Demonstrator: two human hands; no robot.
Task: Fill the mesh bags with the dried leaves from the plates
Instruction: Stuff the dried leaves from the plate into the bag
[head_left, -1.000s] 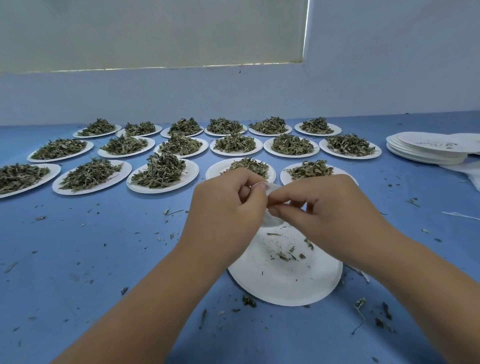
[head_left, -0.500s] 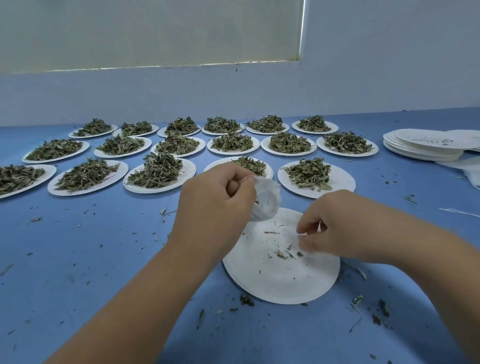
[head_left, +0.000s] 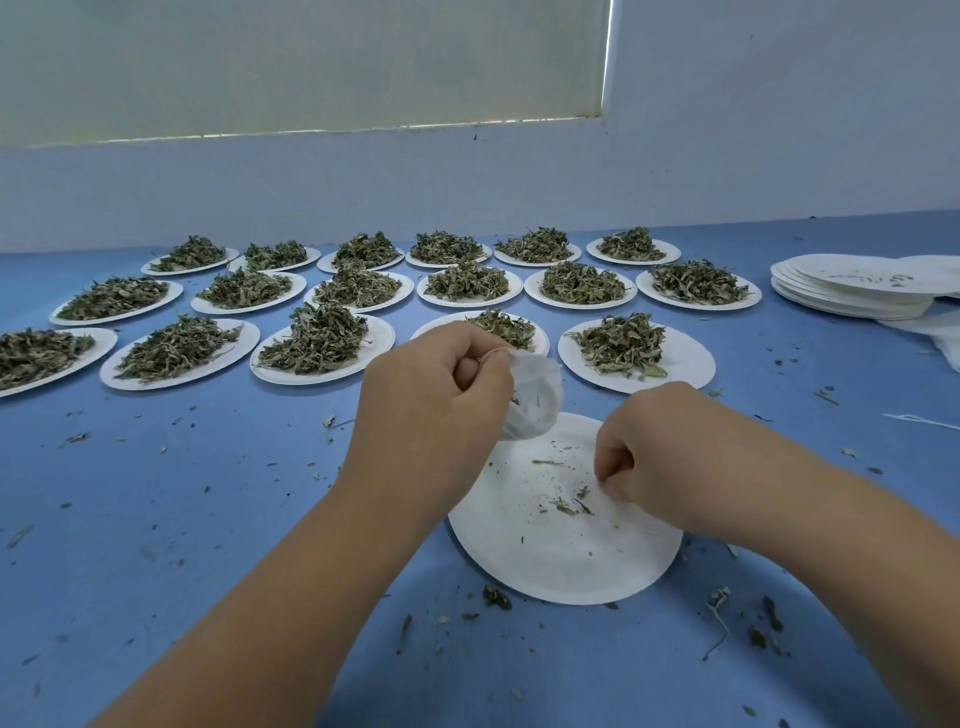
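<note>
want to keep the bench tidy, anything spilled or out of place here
Yes: dried leaf bits lie spilled loose on the blue table, thickest around the nearly empty plate. A loose white thread lies at the right.

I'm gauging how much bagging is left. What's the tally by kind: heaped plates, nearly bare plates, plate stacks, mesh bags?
Plates heaped with dried leaves: 17
Nearly bare plate: 1
Stack of empty plates: 1
Mesh bag, gripped by the left hand: 1
Total: 20
</note>
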